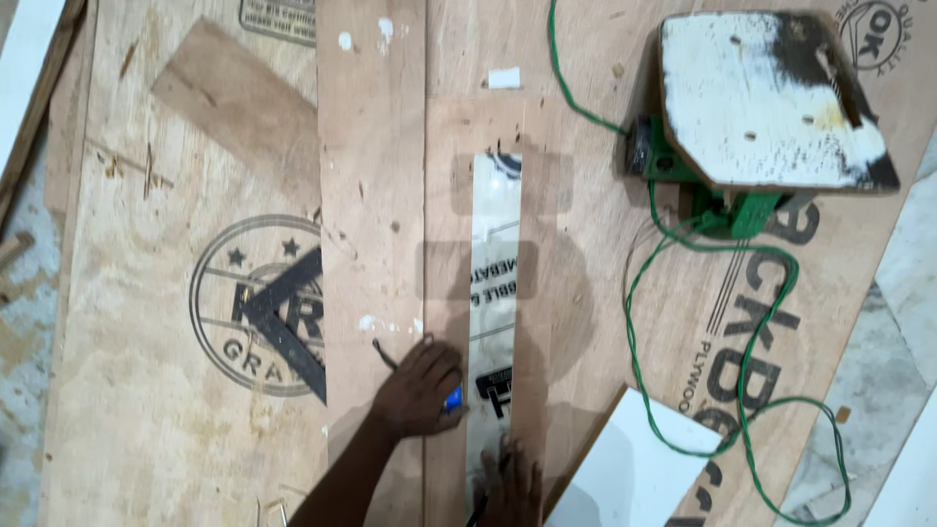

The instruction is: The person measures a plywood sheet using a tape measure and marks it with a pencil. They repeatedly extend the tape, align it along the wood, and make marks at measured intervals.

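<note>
The glossy white strip (pixel 494 283) lies flat on a narrow plywood board (pixel 485 244), and its long axis runs away from the person, from the bottom edge of the view toward the top. The left hand (pixel 422 387) rests just at the left of the strip, palm down with fingers bent, and it holds a small blue thing (pixel 455 397) against the left edge of the strip (maybe a marker or a cutter, I cannot tell which). The right hand (pixel 509 488) is at the near end of the strip, touching it with spread fingers; it seems to press flat and to grip nothing, but part of it is cut off by the frame. So the strip stretches forward from both hands, and the left hand is the further along it.

I count one strip, two hands, and one second narrow board (pixel 373 195) beside it on the left. All of this lies on one large plywood sheet (pixel 156 342) with round stamps. To the right, well apart, stands one green power tool (pixel 727 200) under a white painted base plate (pixel 766 98), with one green cable (pixel 683 322) in loops. One white panel (pixel 634 468) lies near the right hand.
</note>
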